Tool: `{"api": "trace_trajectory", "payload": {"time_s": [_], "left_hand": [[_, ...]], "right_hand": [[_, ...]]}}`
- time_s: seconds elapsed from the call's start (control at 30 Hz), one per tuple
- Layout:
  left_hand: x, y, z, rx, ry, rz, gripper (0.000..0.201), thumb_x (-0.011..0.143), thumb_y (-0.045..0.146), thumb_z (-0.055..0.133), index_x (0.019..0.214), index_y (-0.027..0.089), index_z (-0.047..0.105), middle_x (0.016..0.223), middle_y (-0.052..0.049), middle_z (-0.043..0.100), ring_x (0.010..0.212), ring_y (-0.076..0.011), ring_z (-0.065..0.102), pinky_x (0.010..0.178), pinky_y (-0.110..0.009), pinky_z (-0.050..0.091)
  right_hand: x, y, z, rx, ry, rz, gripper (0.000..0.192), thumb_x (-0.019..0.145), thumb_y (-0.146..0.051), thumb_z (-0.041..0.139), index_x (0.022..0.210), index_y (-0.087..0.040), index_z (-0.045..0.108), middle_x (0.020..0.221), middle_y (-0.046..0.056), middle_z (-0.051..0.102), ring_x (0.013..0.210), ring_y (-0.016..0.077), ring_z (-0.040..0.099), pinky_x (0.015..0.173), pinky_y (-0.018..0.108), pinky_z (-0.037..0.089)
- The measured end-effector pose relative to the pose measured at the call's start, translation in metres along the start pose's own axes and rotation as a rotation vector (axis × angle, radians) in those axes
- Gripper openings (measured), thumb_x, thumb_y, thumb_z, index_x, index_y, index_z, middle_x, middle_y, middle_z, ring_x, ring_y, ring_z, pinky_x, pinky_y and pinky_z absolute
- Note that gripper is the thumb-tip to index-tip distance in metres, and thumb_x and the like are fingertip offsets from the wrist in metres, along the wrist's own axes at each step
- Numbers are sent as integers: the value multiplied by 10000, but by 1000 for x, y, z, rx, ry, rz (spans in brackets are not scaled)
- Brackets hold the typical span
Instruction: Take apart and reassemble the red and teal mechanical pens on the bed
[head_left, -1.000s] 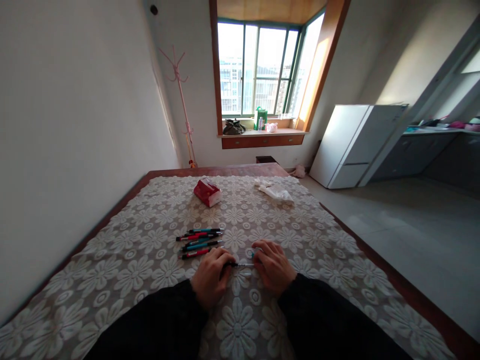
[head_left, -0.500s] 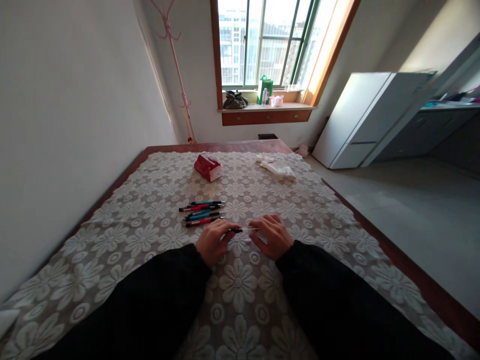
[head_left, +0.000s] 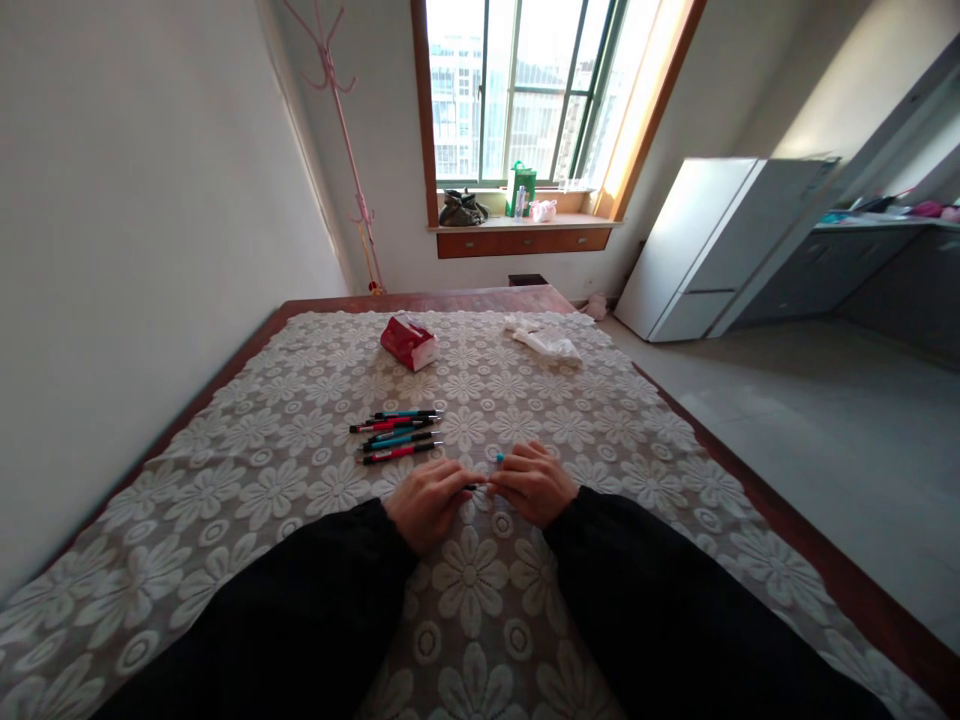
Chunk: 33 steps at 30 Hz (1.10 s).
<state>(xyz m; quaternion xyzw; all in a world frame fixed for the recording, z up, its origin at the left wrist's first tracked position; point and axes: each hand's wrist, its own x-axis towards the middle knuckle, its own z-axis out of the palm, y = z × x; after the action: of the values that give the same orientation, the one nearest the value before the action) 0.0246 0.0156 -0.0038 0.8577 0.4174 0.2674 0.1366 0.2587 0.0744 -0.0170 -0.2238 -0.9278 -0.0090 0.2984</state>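
Note:
My left hand [head_left: 429, 503] is closed in a pinch on a black pen part [head_left: 471, 487], whose dark end shows at the fingertips. My right hand [head_left: 534, 484] is closed too, its fingertips meeting the left ones at that part's tip. From between the right fingers sticks a small blue pen part [head_left: 500, 457]; the rest of it is hidden by the hand. Beyond my left hand lie several pens in a row, among them a red and black pen [head_left: 401, 453] and a blue and black pen [head_left: 409, 413].
A flower-patterned lace cloth [head_left: 471, 575] covers the table. Toward its far end lie a red tissue pack [head_left: 407, 343] and a crumpled white plastic bag [head_left: 551, 345]. A wall [head_left: 150, 250] runs along the left, and a white fridge [head_left: 697, 245] stands beyond on the right.
My hands have come together; the gap with a thin pale rod between them has closed. A blue end now shows at my right fingers. The view has shifted slightly.

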Motion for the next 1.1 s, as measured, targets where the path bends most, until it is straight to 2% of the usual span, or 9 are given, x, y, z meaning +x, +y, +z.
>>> {"api": "trace_trajectory", "payload": {"time_s": [0.3, 0.4, 0.5, 0.6, 0.73, 0.93, 1.1], "left_hand": [[-2, 0, 8, -22, 10, 12, 141, 1003, 219, 510, 982, 200, 649, 896, -26, 698, 815, -157, 654, 749, -250, 496], [-3, -3, 11, -20, 36, -7, 153, 1006, 193, 488, 984, 194, 639, 902, -34, 696, 844, -169, 657, 777, -263, 501], [-2, -6, 10, -19, 40, -49, 193, 1009, 183, 451, 1065, 193, 635, 964, -52, 696, 898, -187, 659, 818, -288, 506], [-1, -5, 8, -25, 8, -62, 237, 1007, 187, 429, 1104, 206, 644, 1003, -60, 693, 923, -197, 656, 833, -305, 505], [0, 0, 5, -39, 5, -95, 226, 984, 178, 438, 1048, 199, 654, 988, -66, 686, 924, -203, 652, 827, -310, 502], [-1, 3, 1, -50, 53, -161, 163, 903, 115, 477, 957, 182, 615, 932, -63, 672, 862, -197, 644, 780, -304, 493], [0, 5, -1, -52, 20, -125, 234, 882, 87, 443, 1026, 184, 599, 926, -54, 650, 799, -183, 624, 734, -295, 478]], "right_hand": [[1, -4, 4, -5, -29, -80, 230, 1001, -395, 570, 909, -264, 736, 726, -4, 646, 764, 164, 517, 713, 328, 335], [2, -4, 5, 22, -27, -76, 209, 980, -421, 597, 994, -255, 724, 802, 9, 668, 792, 179, 528, 719, 335, 353], [2, -4, 4, 32, -69, -32, 183, 977, -373, 595, 1041, -234, 697, 872, 30, 674, 839, 195, 541, 739, 342, 377], [2, -3, 4, 37, -82, 1, 134, 978, -319, 584, 980, -221, 676, 880, 32, 669, 844, 193, 543, 755, 339, 389], [1, -2, 4, 21, -59, 38, 138, 972, -264, 555, 871, -210, 633, 841, 31, 654, 822, 189, 536, 740, 335, 380], [2, -4, -1, 91, 23, 69, 140, 977, -245, 531, 865, -206, 605, 829, 32, 649, 795, 176, 546, 744, 320, 397], [4, -9, -3, 102, 47, 57, 145, 992, -256, 530, 877, -205, 602, 825, 29, 670, 790, 170, 580, 756, 311, 405]]}}
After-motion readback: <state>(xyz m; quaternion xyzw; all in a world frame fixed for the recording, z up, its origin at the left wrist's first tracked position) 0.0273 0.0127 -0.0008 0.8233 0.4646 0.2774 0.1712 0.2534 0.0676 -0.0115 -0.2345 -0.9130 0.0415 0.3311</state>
